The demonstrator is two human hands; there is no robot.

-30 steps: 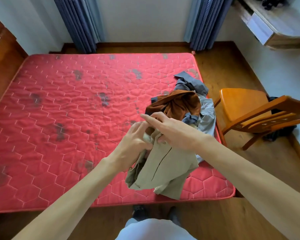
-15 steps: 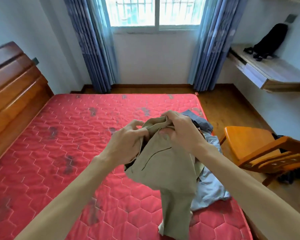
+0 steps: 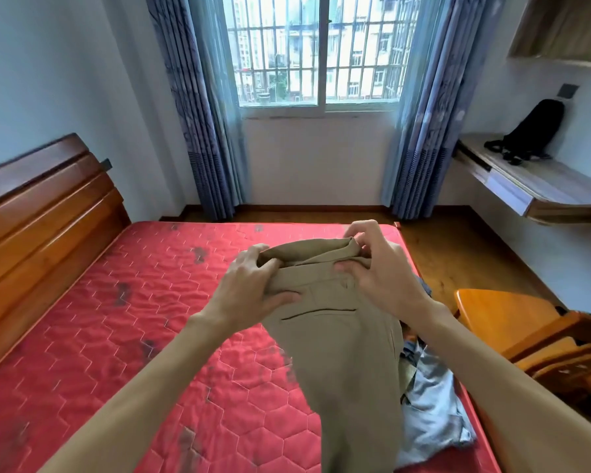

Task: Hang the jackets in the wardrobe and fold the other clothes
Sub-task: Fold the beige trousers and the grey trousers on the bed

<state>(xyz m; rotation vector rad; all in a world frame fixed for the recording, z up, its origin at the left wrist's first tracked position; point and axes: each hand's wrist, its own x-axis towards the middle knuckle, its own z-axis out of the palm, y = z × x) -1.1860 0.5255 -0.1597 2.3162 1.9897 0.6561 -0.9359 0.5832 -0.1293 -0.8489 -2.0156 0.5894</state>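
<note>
A pair of khaki trousers (image 3: 338, 339) is held up in the air over the right half of a red quilted mattress (image 3: 116, 336), waistband uppermost, with the legs hanging down out of the bottom of the view. A slit pocket runs across the cloth just below the waistband. The left hand (image 3: 253, 285) grips the left end of the waistband: its fingers are curled over the top edge and its thumb lies flat against the cloth below. The right hand (image 3: 379, 274) pinches the right end of the waistband, thumb underneath and fingers bent over the bunched fabric on top. Both forearms reach in from the lower corners.

Behind and below the trousers, near the right edge of the mattress, lies a crumpled light blue garment (image 3: 434, 407), partly hidden by the hanging cloth; a bit of darker clothing shows just above it, too covered to tell what it is. A wooden headboard (image 3: 41, 216) stands along the mattress's left side. An orange wooden chair (image 3: 526, 329) stands on the wood floor (image 3: 454, 254) just beside the mattress on the right. Further back, a barred window (image 3: 314, 49) sits between blue curtains (image 3: 198, 114), and a black backpack (image 3: 533, 131) leans against the wall on a wall-mounted desk (image 3: 546, 192)
</note>
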